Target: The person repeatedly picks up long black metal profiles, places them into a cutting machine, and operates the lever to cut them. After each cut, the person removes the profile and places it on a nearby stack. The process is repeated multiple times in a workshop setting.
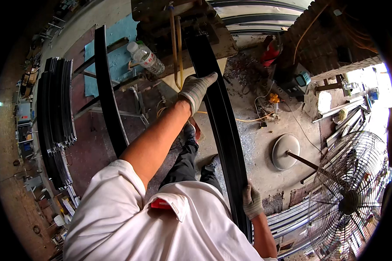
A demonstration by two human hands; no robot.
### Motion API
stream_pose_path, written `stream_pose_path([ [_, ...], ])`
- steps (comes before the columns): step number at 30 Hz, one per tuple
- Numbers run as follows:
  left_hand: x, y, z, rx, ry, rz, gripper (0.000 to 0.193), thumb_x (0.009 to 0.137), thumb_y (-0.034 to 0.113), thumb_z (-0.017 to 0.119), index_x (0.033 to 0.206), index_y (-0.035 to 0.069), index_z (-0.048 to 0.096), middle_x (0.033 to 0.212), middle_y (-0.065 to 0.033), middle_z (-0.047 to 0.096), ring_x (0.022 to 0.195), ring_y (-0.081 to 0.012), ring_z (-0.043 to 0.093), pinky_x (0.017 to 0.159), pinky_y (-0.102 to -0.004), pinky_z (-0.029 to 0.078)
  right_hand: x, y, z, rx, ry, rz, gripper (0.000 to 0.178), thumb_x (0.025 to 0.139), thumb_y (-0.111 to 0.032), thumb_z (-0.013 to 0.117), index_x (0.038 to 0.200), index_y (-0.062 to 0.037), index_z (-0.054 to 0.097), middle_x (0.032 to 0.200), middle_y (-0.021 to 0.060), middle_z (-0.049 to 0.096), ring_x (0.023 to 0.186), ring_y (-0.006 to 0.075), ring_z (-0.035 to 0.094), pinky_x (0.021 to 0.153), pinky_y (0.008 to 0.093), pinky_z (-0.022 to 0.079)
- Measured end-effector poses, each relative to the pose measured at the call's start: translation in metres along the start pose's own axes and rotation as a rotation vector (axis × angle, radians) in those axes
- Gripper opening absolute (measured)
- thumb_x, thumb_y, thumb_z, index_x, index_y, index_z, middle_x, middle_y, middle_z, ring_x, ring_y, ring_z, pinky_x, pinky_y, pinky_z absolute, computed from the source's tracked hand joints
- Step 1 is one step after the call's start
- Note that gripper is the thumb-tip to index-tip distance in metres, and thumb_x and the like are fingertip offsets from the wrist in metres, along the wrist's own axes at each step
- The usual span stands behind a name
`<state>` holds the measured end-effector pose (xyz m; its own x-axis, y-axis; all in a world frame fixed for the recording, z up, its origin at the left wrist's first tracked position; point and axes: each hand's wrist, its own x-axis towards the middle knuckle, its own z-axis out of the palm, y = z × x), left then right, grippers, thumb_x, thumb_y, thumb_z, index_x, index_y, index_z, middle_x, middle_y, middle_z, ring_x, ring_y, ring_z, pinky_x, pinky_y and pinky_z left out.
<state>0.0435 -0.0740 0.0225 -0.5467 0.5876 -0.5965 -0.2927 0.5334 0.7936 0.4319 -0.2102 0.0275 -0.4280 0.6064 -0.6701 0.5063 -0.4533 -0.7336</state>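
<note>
The left hand (pixel 193 92) gripped the long black bar (pixel 225 135) by its left edge, one digit stretched across the top, other fingers hidden; the right hand (pixel 252 201) clasped its right edge nearer the body, fingers mostly out of sight.

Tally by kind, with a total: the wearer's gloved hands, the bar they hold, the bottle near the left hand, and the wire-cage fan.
Hands in pale striped knit gloves, left hand and right hand: 2
Long black bar: 1
Clear plastic bottle: 1
Round wire-cage fan: 1
Total: 5
</note>
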Motion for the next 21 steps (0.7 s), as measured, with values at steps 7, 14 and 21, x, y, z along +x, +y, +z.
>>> stream_pose_path([
  [7,0.011,0.023,-0.001,0.116,0.027,-0.047,0.066,0.074,0.049,0.076,0.110,-0.004,0.063,0.116,-0.0203,0.061,0.114,-0.0283,0.054,0.098,-0.0393,0.039,0.003,-0.028,-0.001,-0.022,-0.015,-0.002,0.046,0.101,-0.035,0.040,0.132,-0.0021,0.048,0.086,-0.0027,0.052,0.076,0.0058,0.043,0.072,0.0202,0.041],
  [14,0.018,0.026,-0.002,0.126,0.029,0.002,0.067,0.072,0.049,0.078,0.107,-0.006,0.062,0.113,-0.0208,0.063,0.109,-0.0297,0.057,0.094,-0.0403,0.044,0.006,-0.034,-0.001,-0.011,-0.006,-0.002,0.044,0.101,-0.032,0.044,0.132,0.0001,0.048,0.083,-0.0063,0.047,0.074,0.0042,0.041,0.069,0.0181,0.040],
  [21,0.012,0.037,0.001,0.183,0.050,-0.071,0.067,0.071,0.050,0.079,0.104,-0.006,0.062,0.108,-0.0201,0.064,0.104,-0.0272,0.059,0.090,-0.0389,0.046,0.012,-0.038,-0.003,-0.036,-0.012,-0.012,0.048,0.100,-0.036,0.044,0.131,0.0001,0.048,0.080,-0.0053,0.049,0.072,0.0051,0.041,0.066,0.0197,0.039],
])
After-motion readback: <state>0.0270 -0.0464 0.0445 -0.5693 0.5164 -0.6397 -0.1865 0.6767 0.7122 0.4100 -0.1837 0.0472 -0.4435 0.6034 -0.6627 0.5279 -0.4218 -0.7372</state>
